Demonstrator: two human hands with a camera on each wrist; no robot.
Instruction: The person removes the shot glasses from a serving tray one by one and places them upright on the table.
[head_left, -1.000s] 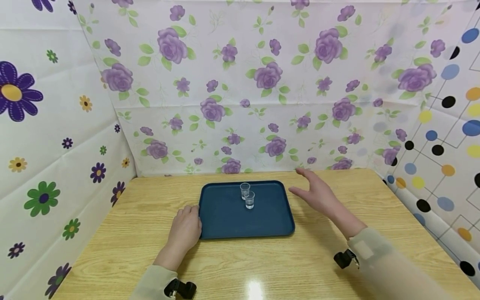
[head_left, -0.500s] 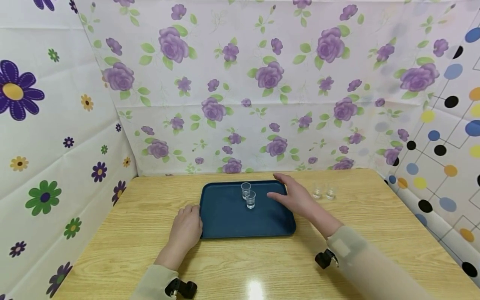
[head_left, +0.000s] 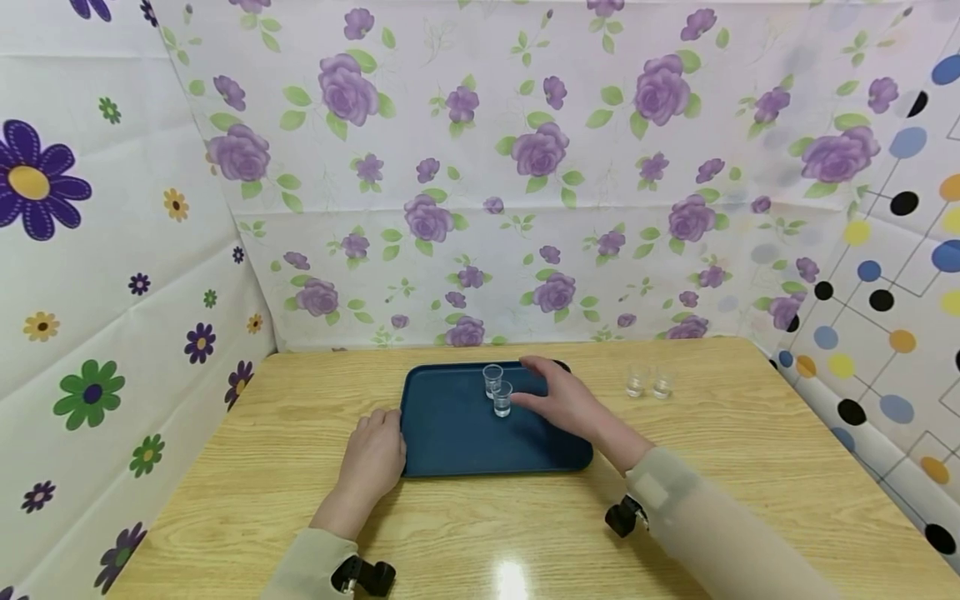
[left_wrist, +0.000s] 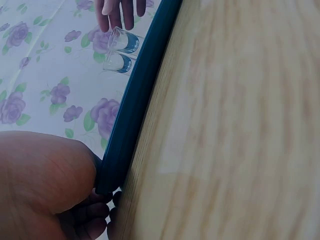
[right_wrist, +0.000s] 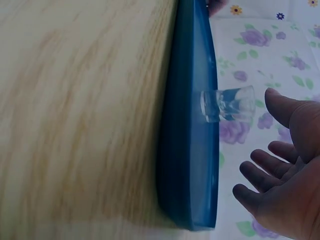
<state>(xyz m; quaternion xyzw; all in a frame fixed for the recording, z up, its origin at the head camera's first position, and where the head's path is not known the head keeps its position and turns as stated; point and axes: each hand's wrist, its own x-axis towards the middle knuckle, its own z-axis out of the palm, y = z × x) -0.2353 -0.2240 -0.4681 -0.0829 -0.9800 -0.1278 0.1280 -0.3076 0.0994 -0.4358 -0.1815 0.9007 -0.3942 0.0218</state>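
A dark blue rectangular tray (head_left: 457, 442) lies on the wooden table. My left hand (head_left: 375, 454) holds its left edge, and in the left wrist view the fingers (left_wrist: 90, 212) curl at the tray's rim. Two small clear shot glasses stand upright on the tray close together, a front glass (head_left: 502, 402) and a back glass (head_left: 492, 377). Over the right half of the tray my right hand (head_left: 566, 406) reaches in from the right, thumb and fingers spread apart with nothing between them. Its thumb tip is right at the front glass in the head view.
Two more clear shot glasses, a left one (head_left: 635, 383) and a right one (head_left: 661, 385), stand on the table (head_left: 705, 433) to the right of the tray. Patterned cloth (head_left: 540, 192) hangs behind the table and along both sides.
My right hand has moved left from beside the tray to over it, near the glasses. The two glasses on the right have come into view behind it. My left hand stays put.
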